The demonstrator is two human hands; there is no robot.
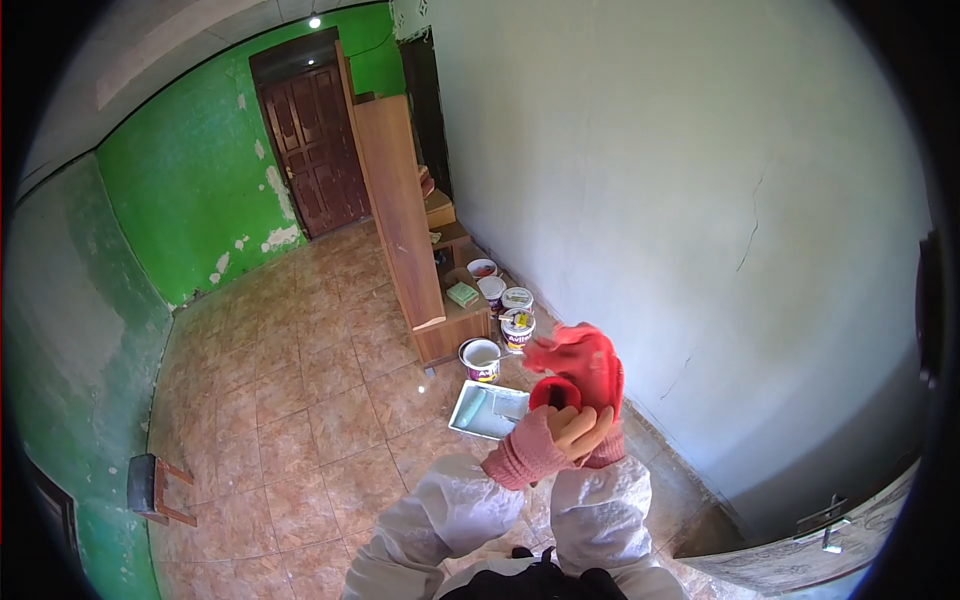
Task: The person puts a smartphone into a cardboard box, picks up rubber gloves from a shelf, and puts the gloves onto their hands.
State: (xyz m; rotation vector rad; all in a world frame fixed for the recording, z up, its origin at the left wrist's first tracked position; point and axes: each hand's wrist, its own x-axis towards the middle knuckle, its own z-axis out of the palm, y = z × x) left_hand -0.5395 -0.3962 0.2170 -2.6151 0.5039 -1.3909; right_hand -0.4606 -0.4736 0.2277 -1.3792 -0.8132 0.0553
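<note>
My bare left hand [580, 432] is closed with its fingers curled at the base of a red glove [600, 365], below its round open cuff [556, 394]. Red fabric rises above the hand and bends to the left, its tips blurred. My right hand is hidden behind my left hand and the red fabric; only its pink knit cuff [606, 452] shows below. I cannot make out whether the red fabric is one glove or two. Both arms wear white sleeves ending in pink knit cuffs.
A white paint tray [455, 418] holding a roller [471, 409] lies on the tiled floor ahead. Behind it stand a paint bucket [482, 371] and several more tubs [517, 336]. A wooden shelf unit [400, 210] stands beyond, and a pale wall [700, 200] runs along the right.
</note>
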